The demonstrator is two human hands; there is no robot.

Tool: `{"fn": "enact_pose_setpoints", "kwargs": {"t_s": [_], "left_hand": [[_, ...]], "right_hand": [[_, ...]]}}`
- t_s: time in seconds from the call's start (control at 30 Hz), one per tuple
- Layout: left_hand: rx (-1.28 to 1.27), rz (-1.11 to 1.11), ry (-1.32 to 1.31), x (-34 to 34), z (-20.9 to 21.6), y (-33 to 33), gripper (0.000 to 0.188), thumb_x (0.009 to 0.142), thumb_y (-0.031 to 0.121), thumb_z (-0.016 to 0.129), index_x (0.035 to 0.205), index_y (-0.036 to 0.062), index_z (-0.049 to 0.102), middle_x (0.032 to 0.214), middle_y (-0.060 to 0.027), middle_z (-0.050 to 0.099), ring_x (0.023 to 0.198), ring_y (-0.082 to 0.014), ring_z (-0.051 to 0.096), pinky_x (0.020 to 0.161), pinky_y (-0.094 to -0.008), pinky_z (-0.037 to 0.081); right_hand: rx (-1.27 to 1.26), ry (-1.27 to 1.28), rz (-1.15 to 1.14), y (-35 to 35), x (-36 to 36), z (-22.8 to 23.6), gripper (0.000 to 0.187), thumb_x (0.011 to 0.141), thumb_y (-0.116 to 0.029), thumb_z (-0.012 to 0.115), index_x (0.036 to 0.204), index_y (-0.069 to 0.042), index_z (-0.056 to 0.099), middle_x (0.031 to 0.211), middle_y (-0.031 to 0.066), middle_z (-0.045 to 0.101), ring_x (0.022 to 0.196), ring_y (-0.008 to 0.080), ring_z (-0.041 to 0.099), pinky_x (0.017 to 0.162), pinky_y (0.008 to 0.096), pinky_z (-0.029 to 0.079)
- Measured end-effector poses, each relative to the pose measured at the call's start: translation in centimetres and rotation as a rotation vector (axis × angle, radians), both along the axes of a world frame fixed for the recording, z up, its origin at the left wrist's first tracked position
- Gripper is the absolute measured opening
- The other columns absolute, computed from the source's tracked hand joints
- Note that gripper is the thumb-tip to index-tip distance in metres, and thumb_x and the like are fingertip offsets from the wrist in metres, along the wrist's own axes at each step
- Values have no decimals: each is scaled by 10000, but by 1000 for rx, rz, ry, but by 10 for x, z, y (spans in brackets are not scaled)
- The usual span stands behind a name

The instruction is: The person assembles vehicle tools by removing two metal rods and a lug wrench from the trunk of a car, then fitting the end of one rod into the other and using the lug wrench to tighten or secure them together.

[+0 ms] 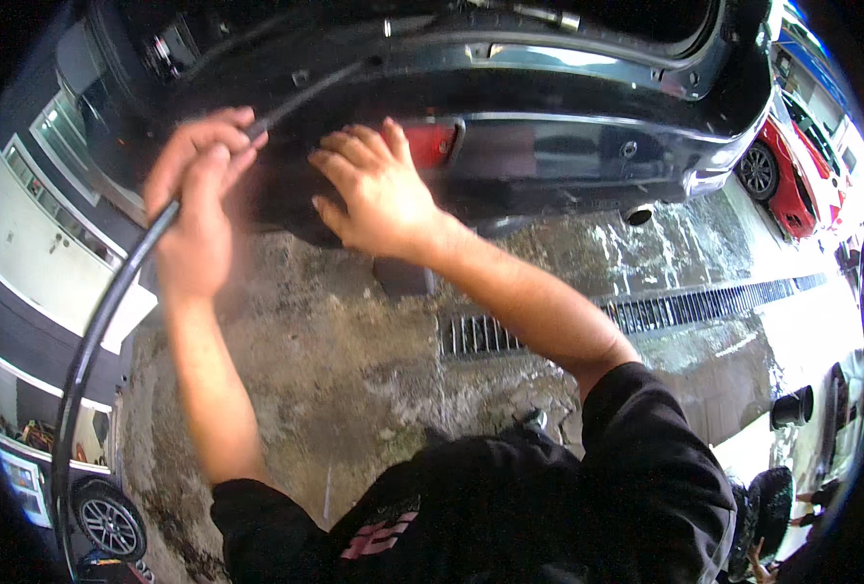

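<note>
My left hand point(203, 180) is closed around a long, bendy black rubber strip point(101, 316), hose-like in shape. Below the hand it curves down along the left side of the view. Past my fingers it runs up to the right, toward the opening of a dark car's rear end point(568, 146). My right hand point(378, 190) has its fingers apart and holds nothing. It is over the car's bumper, just left of a red reflector point(432, 144); whether the palm touches the bodywork I cannot tell.
A drain grate point(646, 313) crosses the wet, stained concrete floor point(315, 341). An exhaust tip point(638, 215) shows under the bumper. Farther right stands a red car point(792, 185). A loose wheel point(109, 521) is at the lower left, near white cabinets point(57, 238).
</note>
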State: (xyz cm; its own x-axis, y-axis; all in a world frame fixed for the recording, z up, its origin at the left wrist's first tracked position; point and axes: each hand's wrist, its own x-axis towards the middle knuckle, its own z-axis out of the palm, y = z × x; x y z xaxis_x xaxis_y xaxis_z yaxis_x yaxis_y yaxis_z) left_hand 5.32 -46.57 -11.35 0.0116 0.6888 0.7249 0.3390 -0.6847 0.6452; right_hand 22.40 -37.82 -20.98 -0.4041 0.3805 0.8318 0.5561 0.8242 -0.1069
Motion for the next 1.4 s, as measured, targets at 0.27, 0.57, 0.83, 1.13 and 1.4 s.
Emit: {"fn": "enact_pose_setpoints", "kwargs": {"t_s": [0.27,0.57,0.83,1.13,1.4], "left_hand": [[-24,-88,-24,-15,9,8,249,990,123,408,1040,-44,586,1250,-236,595,1149,-340,621,1041,-422,474],[17,-61,-531,-11,-41,20,274,995,145,525,1181,-36,614,1215,-178,633,1133,-397,626,1054,-485,471],[45,103,-408,33,-6,32,104,945,73,619,1001,-13,639,919,-104,665,834,-186,672,840,-338,584],[68,224,-71,34,5,19,157,949,80,637,1047,-41,644,908,-96,680,825,-154,674,760,-267,568],[304,230,396,17,3,22,169,953,94,639,1049,-38,681,1032,-89,656,958,-158,651,868,-257,499]], "right_hand": [[193,87,143,26,28,-5,296,778,-234,700,1012,-53,691,1123,88,668,1154,274,583,1057,455,381],[239,-23,166,42,32,-21,199,778,-205,702,932,-82,724,1112,57,674,1273,274,513,1125,506,313],[229,-69,133,43,25,-22,192,769,-221,711,912,-95,739,1095,31,680,1301,305,473,1117,568,279],[228,-60,141,44,25,-25,184,762,-215,711,897,-93,741,1065,32,686,1291,310,479,1118,558,282],[220,-24,159,43,22,-26,168,766,-220,714,875,-95,741,1020,32,687,1284,304,484,1114,539,293]]}}
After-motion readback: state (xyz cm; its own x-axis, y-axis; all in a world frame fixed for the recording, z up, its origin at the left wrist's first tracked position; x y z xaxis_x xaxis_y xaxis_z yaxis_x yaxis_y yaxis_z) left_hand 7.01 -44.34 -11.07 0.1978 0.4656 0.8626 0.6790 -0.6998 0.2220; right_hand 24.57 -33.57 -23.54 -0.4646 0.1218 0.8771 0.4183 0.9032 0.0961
